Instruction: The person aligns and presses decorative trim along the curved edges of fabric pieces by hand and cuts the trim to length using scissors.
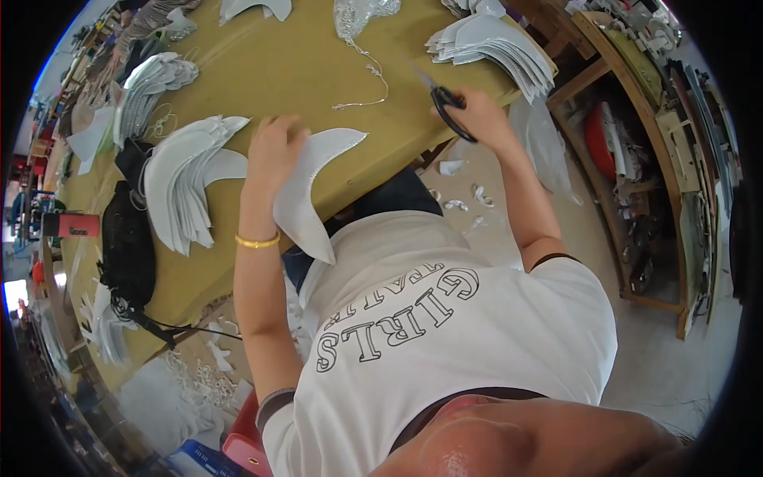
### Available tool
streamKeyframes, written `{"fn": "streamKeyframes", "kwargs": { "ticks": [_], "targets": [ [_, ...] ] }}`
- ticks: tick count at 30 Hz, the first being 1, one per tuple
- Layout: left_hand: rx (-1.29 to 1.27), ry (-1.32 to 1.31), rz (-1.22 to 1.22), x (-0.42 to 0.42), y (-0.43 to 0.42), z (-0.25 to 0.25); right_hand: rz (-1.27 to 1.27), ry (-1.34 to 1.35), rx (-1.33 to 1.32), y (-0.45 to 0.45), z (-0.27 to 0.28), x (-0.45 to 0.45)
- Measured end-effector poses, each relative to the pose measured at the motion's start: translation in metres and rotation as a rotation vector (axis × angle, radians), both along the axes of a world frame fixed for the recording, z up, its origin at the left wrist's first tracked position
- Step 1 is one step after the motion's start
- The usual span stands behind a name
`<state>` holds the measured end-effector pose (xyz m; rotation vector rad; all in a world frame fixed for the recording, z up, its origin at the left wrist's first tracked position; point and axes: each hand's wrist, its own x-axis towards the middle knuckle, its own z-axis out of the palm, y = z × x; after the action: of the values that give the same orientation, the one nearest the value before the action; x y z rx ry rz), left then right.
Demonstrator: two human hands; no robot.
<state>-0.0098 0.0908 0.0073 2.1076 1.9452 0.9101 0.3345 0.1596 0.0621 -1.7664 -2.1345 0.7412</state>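
My right hand is closed around the black handles of a pair of scissors, whose blades point up and to the left over the table. My left hand has a gold bangle at the wrist. Its fingers are bent and slightly blurred at the edge of a curved white fabric piece with a pointed tip. The lower end of that piece reaches past the table edge towards my shirt. Just left of my forearm lies a fanned stack of similar white pieces.
More white stacks lie on the yellow-covered table, one at the far right. A beaded bundle with a loose string is at the back. A black bag is at left. White scraps litter the floor beside a wooden shelf.
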Motion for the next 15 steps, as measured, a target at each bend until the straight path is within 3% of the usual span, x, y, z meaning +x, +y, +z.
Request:
{"fn": "streamKeyframes", "kwargs": {
  "ticks": [2,9,10,12,14,15],
  "targets": [
    [-0.208,0.093,0.073,-0.021,-0.025,0.010,0.018,-0.093,0.259,0.034,-0.045,0.014],
    [-0.487,-0.088,0.014,-0.041,-0.046,0.034,0.148,-0.338,0.753,0.050,-0.058,-0.035],
    [-0.391,-0.052,-0.009,-0.033,-0.048,0.047,0.295,-0.149,0.753,0.035,-0.049,-0.048],
    [-0.211,0.012,-0.086,-0.011,-0.056,0.075,0.562,0.215,0.731,0.000,-0.033,-0.080],
    [-0.169,-0.056,-0.141,0.000,-0.065,0.101,0.833,0.835,-0.078,-0.026,-0.020,-0.106],
    [-0.133,-0.098,-0.204,0.007,-0.062,0.110,0.869,0.726,-0.059,-0.028,-0.011,-0.111]
  ]
}}
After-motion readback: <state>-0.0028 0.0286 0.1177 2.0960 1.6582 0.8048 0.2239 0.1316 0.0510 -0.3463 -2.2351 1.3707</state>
